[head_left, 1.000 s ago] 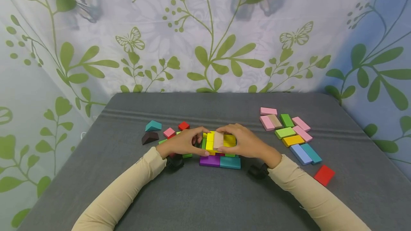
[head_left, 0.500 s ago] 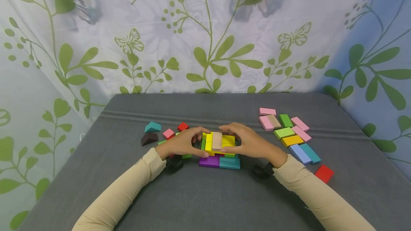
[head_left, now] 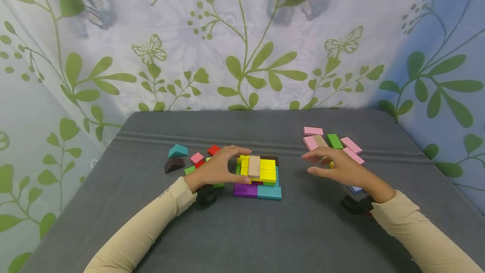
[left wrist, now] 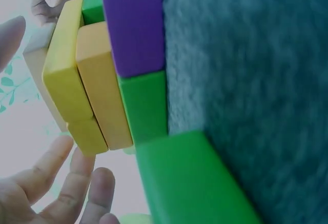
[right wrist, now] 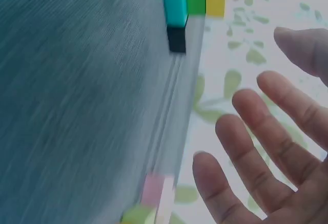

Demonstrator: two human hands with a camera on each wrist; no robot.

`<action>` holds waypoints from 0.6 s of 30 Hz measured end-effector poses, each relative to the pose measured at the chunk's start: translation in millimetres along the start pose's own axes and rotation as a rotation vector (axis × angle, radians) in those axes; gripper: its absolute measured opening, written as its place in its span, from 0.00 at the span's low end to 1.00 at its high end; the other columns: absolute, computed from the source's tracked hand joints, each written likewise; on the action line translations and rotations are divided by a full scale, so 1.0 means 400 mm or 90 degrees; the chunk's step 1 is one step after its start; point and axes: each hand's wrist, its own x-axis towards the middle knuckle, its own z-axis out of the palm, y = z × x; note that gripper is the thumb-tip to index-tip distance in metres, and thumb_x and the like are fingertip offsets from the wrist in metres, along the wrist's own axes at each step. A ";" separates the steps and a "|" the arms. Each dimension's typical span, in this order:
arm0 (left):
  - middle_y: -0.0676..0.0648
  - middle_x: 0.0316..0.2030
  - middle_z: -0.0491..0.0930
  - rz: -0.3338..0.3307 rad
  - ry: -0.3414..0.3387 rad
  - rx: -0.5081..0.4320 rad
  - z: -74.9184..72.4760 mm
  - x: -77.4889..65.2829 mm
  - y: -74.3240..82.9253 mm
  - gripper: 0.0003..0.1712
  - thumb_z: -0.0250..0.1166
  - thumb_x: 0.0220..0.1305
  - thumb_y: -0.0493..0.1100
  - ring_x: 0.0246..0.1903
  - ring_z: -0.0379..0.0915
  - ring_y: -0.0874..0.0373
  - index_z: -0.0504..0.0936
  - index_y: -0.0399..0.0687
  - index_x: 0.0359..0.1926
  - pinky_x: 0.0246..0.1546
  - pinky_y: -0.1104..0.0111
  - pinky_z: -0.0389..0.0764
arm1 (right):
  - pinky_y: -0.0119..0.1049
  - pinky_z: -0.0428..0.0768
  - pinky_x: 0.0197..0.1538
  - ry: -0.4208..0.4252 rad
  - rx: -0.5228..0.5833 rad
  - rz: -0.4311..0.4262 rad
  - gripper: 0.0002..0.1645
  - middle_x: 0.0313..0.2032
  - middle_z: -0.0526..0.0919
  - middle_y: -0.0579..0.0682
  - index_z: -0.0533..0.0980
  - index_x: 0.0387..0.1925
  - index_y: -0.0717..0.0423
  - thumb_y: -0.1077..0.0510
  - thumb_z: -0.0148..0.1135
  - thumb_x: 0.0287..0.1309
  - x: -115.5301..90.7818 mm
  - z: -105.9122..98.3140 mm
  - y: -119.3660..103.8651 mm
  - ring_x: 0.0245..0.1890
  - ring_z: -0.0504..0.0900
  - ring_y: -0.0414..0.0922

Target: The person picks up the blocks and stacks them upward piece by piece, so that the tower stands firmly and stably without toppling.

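Note:
A layered stack of wooden blocks stands at the middle of the table, with yellow blocks (head_left: 268,170) near the top and a tan block (head_left: 254,167) lying across them. A purple block (head_left: 245,190) and a teal block (head_left: 269,192) lie at its front base. My left hand (head_left: 219,166) is at the stack's left side, thumb and fingers spread apart; in the left wrist view its fingers (left wrist: 66,198) are close beside the yellow blocks. My right hand (head_left: 337,165) hovers in front of the right-hand group of blocks, fingers relaxed and holding nothing.
Loose blocks lie at right, among them pink ones (head_left: 313,131), a green one (head_left: 334,141) and a blue one partly hidden by the right hand. Left of the stack are a teal arch-like block (head_left: 178,151), a dark brown one (head_left: 174,165) and several small blocks. A patterned curtain (head_left: 189,54) hangs behind.
My right hand has let go of the tan block, which stays on top of the stack, and moved right toward the loose blocks. The left hand has stayed beside the stack.

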 end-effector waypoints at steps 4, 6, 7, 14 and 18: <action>0.44 0.70 0.76 0.009 -0.004 0.001 0.005 0.000 0.008 0.46 0.79 0.62 0.53 0.67 0.70 0.45 0.74 0.44 0.77 0.70 0.43 0.73 | 0.29 0.84 0.49 0.027 -0.016 0.002 0.20 0.46 0.89 0.45 0.86 0.54 0.62 0.69 0.77 0.60 -0.060 -0.043 0.034 0.44 0.84 0.35; 0.44 0.70 0.77 0.008 -0.005 0.004 0.007 0.001 0.008 0.46 0.79 0.63 0.53 0.67 0.70 0.45 0.74 0.43 0.77 0.70 0.44 0.73 | 0.26 0.82 0.48 0.034 -0.022 0.022 0.17 0.43 0.89 0.42 0.86 0.51 0.62 0.70 0.76 0.61 -0.090 -0.065 0.048 0.43 0.83 0.32; 0.44 0.70 0.77 0.005 -0.006 0.004 0.007 0.001 0.008 0.45 0.78 0.63 0.53 0.67 0.71 0.45 0.74 0.44 0.77 0.69 0.45 0.73 | 0.25 0.81 0.47 0.036 -0.028 0.036 0.15 0.43 0.89 0.40 0.86 0.51 0.62 0.70 0.75 0.62 -0.105 -0.078 0.054 0.42 0.83 0.31; 0.43 0.70 0.77 -0.002 -0.017 0.008 0.006 0.003 0.009 0.45 0.77 0.64 0.54 0.66 0.71 0.45 0.73 0.43 0.77 0.69 0.45 0.74 | 0.23 0.81 0.41 -0.008 -0.028 0.099 0.12 0.43 0.87 0.32 0.85 0.48 0.63 0.72 0.73 0.63 -0.221 -0.156 0.115 0.40 0.82 0.30; 0.43 0.69 0.77 -0.004 -0.018 0.015 0.004 0.005 0.006 0.45 0.77 0.65 0.54 0.65 0.72 0.45 0.73 0.44 0.77 0.68 0.45 0.74 | 0.27 0.82 0.39 -0.073 -0.014 0.148 0.13 0.43 0.88 0.35 0.83 0.50 0.69 0.72 0.71 0.65 -0.278 -0.185 0.144 0.38 0.82 0.30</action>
